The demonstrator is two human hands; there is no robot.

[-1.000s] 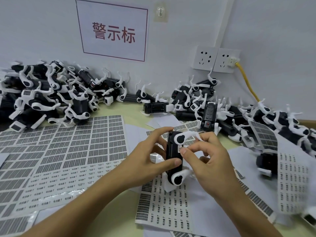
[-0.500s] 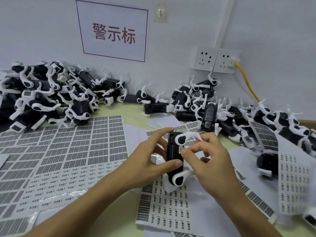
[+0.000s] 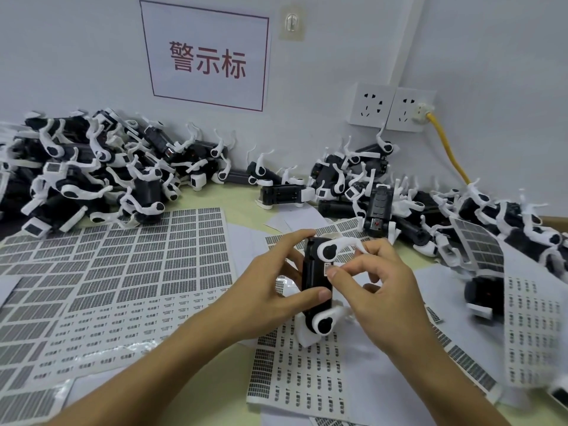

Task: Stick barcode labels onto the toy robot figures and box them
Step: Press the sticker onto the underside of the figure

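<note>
Above the bench (image 3: pixel 239 192), our left hand (image 3: pixel 270 290) grips the toy robot figure (image 3: pixel 315 284) upright; our right hand (image 3: pixel 378 290) pinches a barcode label (image 3: pixel 328 268) onto it.

Plastic toys and paper label sheets on a smooth worktop

The toy robot figure (image 3: pixel 316 284) has a glossy black plastic body with smooth, matt white plastic limbs, as do the piled figures (image 3: pixel 92 173) at the back. The label sheets (image 3: pixel 123 272) are matt printed paper; one peeled backing sheet (image 3: pixel 107 359) shines glossy at its wrinkled edge. The worktop (image 3: pixel 239 198) is a smooth, pale yellow-green surface. The wall sockets (image 3: pixel 390 106) are smooth white plastic, the cable (image 3: pixel 445 146) a yellow, faintly ribbed sheath, the wall sign (image 3: pixel 207 55) matt paper.
</note>
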